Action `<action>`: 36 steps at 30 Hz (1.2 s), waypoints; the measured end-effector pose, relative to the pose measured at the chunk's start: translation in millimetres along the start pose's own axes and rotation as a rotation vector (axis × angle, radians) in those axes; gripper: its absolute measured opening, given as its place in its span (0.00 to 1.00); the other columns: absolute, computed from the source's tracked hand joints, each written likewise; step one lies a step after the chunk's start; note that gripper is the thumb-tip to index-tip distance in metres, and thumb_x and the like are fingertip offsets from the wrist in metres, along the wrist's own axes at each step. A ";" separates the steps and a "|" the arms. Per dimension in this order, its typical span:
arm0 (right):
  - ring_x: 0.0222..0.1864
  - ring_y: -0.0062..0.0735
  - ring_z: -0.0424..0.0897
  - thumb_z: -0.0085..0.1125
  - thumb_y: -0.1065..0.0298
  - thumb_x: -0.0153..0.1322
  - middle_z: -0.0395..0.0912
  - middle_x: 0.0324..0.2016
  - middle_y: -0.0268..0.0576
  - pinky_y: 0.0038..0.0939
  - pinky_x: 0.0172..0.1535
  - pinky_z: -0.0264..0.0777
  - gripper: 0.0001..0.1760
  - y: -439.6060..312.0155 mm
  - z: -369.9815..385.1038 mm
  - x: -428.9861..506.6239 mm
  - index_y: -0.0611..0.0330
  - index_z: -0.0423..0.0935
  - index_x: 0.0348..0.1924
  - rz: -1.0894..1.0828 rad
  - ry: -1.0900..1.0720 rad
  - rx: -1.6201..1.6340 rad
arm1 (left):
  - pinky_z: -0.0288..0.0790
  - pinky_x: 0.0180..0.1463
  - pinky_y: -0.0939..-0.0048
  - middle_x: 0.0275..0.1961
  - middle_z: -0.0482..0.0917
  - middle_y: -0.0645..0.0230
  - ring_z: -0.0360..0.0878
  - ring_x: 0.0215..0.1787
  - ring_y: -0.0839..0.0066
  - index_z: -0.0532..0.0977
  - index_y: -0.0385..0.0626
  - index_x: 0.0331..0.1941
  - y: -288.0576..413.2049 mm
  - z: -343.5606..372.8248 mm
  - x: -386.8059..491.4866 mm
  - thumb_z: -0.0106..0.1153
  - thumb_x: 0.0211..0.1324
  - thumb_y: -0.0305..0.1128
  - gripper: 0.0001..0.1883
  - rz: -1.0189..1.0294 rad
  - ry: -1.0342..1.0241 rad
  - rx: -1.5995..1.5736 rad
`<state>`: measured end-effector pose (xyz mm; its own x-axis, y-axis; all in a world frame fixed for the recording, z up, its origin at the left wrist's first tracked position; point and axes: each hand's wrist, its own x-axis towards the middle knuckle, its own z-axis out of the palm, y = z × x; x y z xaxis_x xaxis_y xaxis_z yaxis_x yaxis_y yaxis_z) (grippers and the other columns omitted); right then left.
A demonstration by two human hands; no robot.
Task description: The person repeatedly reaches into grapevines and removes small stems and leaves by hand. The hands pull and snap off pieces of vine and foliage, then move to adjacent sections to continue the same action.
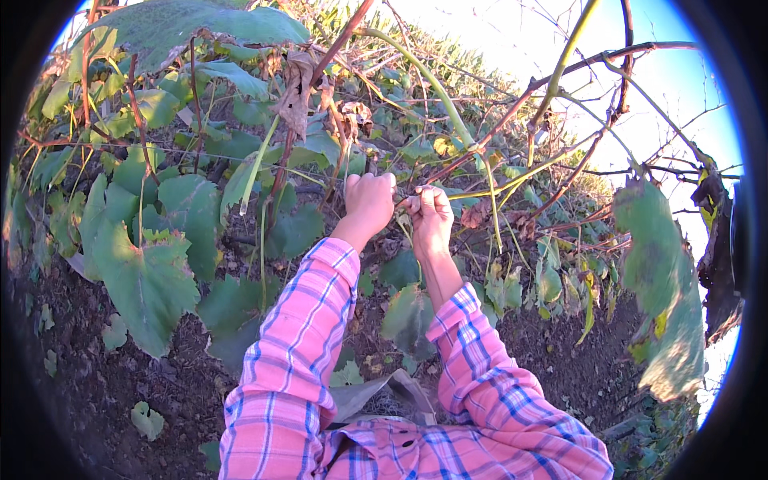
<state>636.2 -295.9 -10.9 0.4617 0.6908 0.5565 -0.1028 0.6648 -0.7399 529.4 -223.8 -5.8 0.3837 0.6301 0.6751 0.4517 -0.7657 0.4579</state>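
Both my hands are raised side by side among the canes of a grapevine, just apart. My left hand (370,198) is closed in a fist around something thin at a vine stem; what lies inside the fist is hidden. My right hand (431,213) pinches a thin vine shoot between thumb and fingers. From it a yellow-green cane (522,177) runs up to the right. A reddish-brown cane (462,161) passes just above my right hand. A curled dry leaf (298,90) hangs above my left hand.
Large green grape leaves (144,282) fill the left side. Another big leaf (660,282) hangs close at the right. A thin trellis wire (204,154) crosses at hand height. Below me lie dark soil (180,402) and a greyish sheet or bag (384,396).
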 end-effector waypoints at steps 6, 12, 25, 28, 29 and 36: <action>0.21 0.20 0.68 0.50 0.70 0.75 0.72 0.23 0.33 0.21 0.29 0.64 0.06 -8.4 10.8 -13.9 0.61 0.73 0.34 0.037 0.102 -0.106 | 0.61 0.45 0.61 0.28 0.80 0.63 0.78 0.37 0.63 0.76 0.52 0.30 -5.2 3.0 -4.2 0.53 0.54 0.30 0.03 0.003 -0.002 -0.042; 0.21 0.20 0.71 0.47 0.69 0.75 0.73 0.22 0.35 0.21 0.26 0.65 0.08 -56.5 4.5 -126.3 0.61 0.74 0.36 0.113 -0.226 -0.447 | 0.62 0.46 0.62 0.29 0.81 0.62 0.79 0.38 0.63 0.77 0.52 0.31 -3.1 5.1 5.4 0.52 0.54 0.31 0.04 -0.070 -0.010 0.043; 0.31 0.39 0.77 0.62 0.65 0.66 0.76 0.30 0.42 0.34 0.38 0.72 0.07 -104.3 -107.5 -313.8 0.57 0.83 0.34 0.396 -0.819 -1.117 | 0.60 0.47 0.64 0.30 0.81 0.65 0.76 0.39 0.66 0.75 0.52 0.32 -5.5 -1.4 -6.7 0.50 0.53 0.29 0.05 0.101 0.057 0.075; 0.29 0.43 0.78 0.59 0.60 0.66 0.76 0.28 0.43 0.39 0.32 0.73 0.08 -83.8 -123.0 -332.7 0.53 0.82 0.32 0.273 -0.834 -1.445 | 0.60 0.49 0.62 0.34 0.81 0.65 0.75 0.43 0.65 0.75 0.53 0.34 -2.7 -4.8 -4.9 0.49 0.54 0.30 0.05 0.115 0.027 0.113; 0.30 0.43 0.78 0.58 0.60 0.66 0.76 0.28 0.43 0.40 0.32 0.73 0.08 -76.6 -128.4 -334.8 0.52 0.82 0.32 0.217 -0.844 -1.523 | 0.59 0.50 0.62 0.34 0.81 0.65 0.75 0.44 0.64 0.75 0.53 0.35 0.1 -5.4 -4.8 0.49 0.55 0.31 0.06 0.123 0.024 0.111; 0.33 0.50 0.80 0.59 0.56 0.67 0.79 0.32 0.48 0.41 0.36 0.74 0.17 -96.3 -110.1 -306.2 0.59 0.80 0.41 0.185 -0.938 -1.448 | 0.54 0.62 0.53 0.47 0.79 0.65 0.71 0.55 0.60 0.77 0.60 0.44 22.4 -5.4 -12.4 0.49 0.57 0.32 0.13 0.110 -0.001 0.163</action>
<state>601.7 -602.7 -151.6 -0.1453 0.9878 0.0559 0.9600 0.1545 -0.2336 530.5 -249.5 -0.8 0.4392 0.5438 0.7151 0.5315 -0.7990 0.2812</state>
